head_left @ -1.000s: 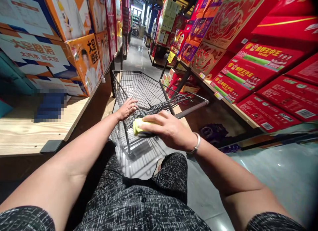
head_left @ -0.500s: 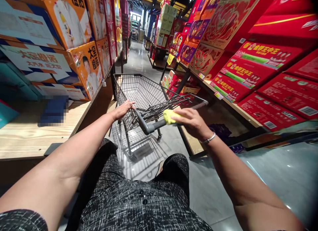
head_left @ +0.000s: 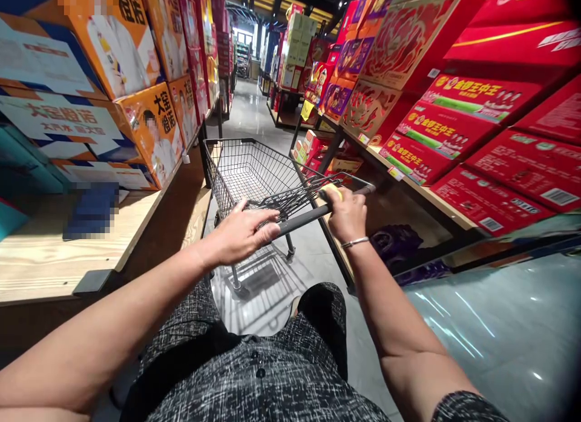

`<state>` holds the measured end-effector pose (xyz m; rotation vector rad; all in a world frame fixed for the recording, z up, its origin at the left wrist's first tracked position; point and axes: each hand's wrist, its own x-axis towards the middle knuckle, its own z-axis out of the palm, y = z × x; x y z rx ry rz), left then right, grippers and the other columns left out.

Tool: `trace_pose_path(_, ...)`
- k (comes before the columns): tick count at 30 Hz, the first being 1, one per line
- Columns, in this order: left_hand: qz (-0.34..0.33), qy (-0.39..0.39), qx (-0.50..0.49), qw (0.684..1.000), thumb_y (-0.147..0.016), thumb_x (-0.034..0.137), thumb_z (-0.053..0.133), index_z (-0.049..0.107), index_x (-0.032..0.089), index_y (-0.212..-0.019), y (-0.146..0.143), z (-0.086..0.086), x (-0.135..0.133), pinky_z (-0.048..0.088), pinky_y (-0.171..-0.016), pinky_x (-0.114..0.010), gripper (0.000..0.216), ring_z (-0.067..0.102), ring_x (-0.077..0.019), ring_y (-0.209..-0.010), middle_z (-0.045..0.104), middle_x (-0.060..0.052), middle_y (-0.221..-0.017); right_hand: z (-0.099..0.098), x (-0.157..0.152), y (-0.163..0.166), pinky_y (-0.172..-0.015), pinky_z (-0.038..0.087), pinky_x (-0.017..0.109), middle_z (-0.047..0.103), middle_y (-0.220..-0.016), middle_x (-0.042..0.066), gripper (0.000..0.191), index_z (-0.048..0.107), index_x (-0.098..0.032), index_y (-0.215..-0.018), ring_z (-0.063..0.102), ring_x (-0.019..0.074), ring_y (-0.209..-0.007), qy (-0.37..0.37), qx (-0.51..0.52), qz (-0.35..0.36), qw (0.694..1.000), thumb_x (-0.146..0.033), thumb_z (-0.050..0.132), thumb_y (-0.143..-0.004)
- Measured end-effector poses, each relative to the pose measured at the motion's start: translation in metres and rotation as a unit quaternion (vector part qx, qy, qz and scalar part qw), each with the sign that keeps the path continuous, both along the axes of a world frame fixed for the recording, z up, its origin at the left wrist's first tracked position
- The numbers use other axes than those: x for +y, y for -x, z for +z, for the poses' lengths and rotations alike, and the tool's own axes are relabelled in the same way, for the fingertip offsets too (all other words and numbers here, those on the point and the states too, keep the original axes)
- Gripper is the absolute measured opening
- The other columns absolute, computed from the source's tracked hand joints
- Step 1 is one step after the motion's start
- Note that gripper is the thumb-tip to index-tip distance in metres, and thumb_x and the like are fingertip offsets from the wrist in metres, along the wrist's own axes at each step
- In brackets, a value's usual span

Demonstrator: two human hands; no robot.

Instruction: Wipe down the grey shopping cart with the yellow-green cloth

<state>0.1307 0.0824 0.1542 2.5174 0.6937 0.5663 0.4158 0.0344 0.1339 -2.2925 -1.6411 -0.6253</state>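
Note:
A black wire shopping cart [head_left: 252, 171] stands in front of me, its grey handle [head_left: 303, 220] slanting up to the right. Over the handle's left end lies my left hand [head_left: 247, 231], its thumb and fingers around the bar and hiding that corner. My right hand [head_left: 348, 215], with a silver bracelet [head_left: 355, 243] at the wrist, is closed on a crumpled yellow cloth [head_left: 333, 192] farther right along the handle. Most of the cloth is hidden under the fingers. The cart's basket holds nothing that I can see.
Orange and white cartons [head_left: 145, 131] are stacked on a wooden shelf [head_left: 131, 228] at the left, beside a blurred blue item [head_left: 91, 210]. Red boxes [head_left: 463, 119] fill the right-hand shelf. A shiny tiled aisle [head_left: 249, 107] runs ahead between them.
My left hand has moved from the cart's side edge rightward onto the handle. My right hand, with the yellow cloth, has shifted slightly right and up along the bar and closed around it.

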Motion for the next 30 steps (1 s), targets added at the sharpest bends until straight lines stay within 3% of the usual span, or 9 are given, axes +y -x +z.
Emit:
trace_pose_path(3, 0.024, -0.044, -0.019, 0.999, -0.091, 0.079, 0.01, 0.039, 0.017, -0.151, -0.001, -0.012, -0.013, 0.01, -0.122, -0.061, 0.091, 0.049, -0.0319, -0.134, 0.056, -0.015, -0.143, -0.002, -0.022, 0.061, -0.081, 0.043, 0.041, 0.05, -0.142, 0.009, 0.058, 0.055, -0.031, -0.14, 0.041, 0.0288, -0.105, -0.003, -0.001, 0.087, 0.996, -0.008, 0.048, -0.087)
trace_pose_path(7, 0.067, -0.084, -0.109, 0.988, -0.085, 0.085, 0.015, 0.0, 0.018, -0.161, 0.004, -0.032, -0.01, 0.018, -0.121, -0.058, 0.102, 0.019, -0.035, -0.151, 0.017, -0.018, -0.165, -0.005, -0.044, 0.126, -0.091, 0.045, 0.043, 0.047, -0.146, 0.007, 0.051, 0.05, -0.033, -0.144, 0.039, 0.0284, -0.113, -0.034, 0.03, 0.243, 0.969, -0.019, 0.044, -0.096)
trace_pose_path(10, 0.08, -0.113, -0.122, 0.983, -0.086, 0.083, 0.03, -0.003, 0.02, -0.161, 0.012, -0.036, -0.003, 0.022, -0.121, -0.053, 0.103, 0.02, -0.0336, -0.151, 0.019, -0.018, -0.164, 0.0, -0.042, 0.137, -0.096, 0.044, 0.044, 0.048, -0.146, 0.006, 0.048, 0.049, -0.033, -0.146, 0.041, 0.0274, -0.111, -0.012, 0.03, 0.32, 0.947, -0.028, 0.044, -0.099)
trace_pose_path(14, 0.078, -0.117, -0.047, 0.989, -0.089, 0.066, 0.053, 0.017, 0.024, -0.159, 0.02, -0.028, 0.004, 0.027, -0.119, -0.052, 0.09, 0.04, -0.0323, -0.141, 0.043, -0.015, -0.153, 0.008, -0.025, 0.1, -0.095, 0.041, 0.043, 0.052, -0.143, 0.006, 0.053, 0.049, -0.033, -0.146, 0.044, 0.0263, -0.109, 0.041, 0.011, 0.33, 0.943, -0.019, 0.05, -0.094)
trace_pose_path(20, 0.046, -0.13, 0.013, 0.99, -0.091, 0.06, 0.053, 0.065, 0.029, -0.127, 0.037, -0.021, 0.018, 0.032, -0.113, -0.052, 0.049, 0.058, -0.0288, -0.122, 0.066, -0.008, -0.131, 0.005, 0.005, -0.01, -0.086, 0.043, 0.04, 0.063, -0.126, 0.005, 0.065, 0.062, -0.032, -0.134, 0.045, 0.0259, -0.099, -0.018, 0.013, 0.206, 0.978, -0.005, 0.058, -0.076)
trace_pose_path(23, 0.033, -0.116, 0.018, 0.993, -0.09, 0.062, 0.052, 0.07, 0.029, -0.118, 0.051, -0.02, 0.033, 0.037, -0.108, -0.049, 0.047, 0.06, -0.0283, -0.118, 0.068, -0.007, -0.127, 0.001, 0.012, -0.062, -0.084, 0.044, 0.04, 0.063, -0.124, 0.006, 0.065, 0.063, -0.031, -0.133, 0.046, 0.027, -0.1, -0.028, 0.028, 0.104, 0.994, -0.006, 0.057, -0.073)
trace_pose_path(25, 0.039, -0.101, 0.039, 0.993, -0.089, 0.062, 0.051, 0.07, 0.031, -0.118, 0.059, -0.018, 0.043, 0.029, -0.113, -0.054, 0.046, 0.059, -0.0288, -0.12, 0.067, -0.006, -0.129, -0.004, 0.015, -0.085, -0.085, 0.044, 0.042, 0.06, -0.127, 0.007, 0.066, 0.062, -0.031, -0.133, 0.046, 0.0282, -0.103, -0.044, 0.051, 0.041, 0.997, -0.008, 0.056, -0.072)
trace_pose_path(28, 0.071, -0.109, 0.083, 0.988, -0.087, 0.057, 0.056, 0.07, 0.034, -0.112, 0.066, -0.011, 0.052, 0.012, -0.116, -0.063, 0.037, 0.053, -0.0323, -0.126, 0.068, -0.003, -0.128, -0.02, 0.019, -0.095, -0.094, 0.042, 0.046, 0.055, -0.132, 0.01, 0.07, 0.057, -0.029, -0.139, 0.045, 0.031, -0.113, -0.123, 0.087, 0.004, 0.989, -0.01, 0.051, -0.072)
trace_pose_path(30, 0.102, -0.149, 0.108, 0.978, -0.084, 0.05, 0.061, 0.071, 0.032, -0.104, 0.062, -0.004, 0.051, 0.009, -0.115, -0.064, 0.029, 0.05, -0.0346, -0.129, 0.069, -0.003, -0.126, -0.037, 0.024, -0.086, -0.1, 0.038, 0.052, 0.049, -0.136, 0.014, 0.076, 0.047, -0.026, -0.147, 0.044, 0.0335, -0.122, -0.206, 0.112, -0.021, 0.972, -0.01, 0.047, -0.073)
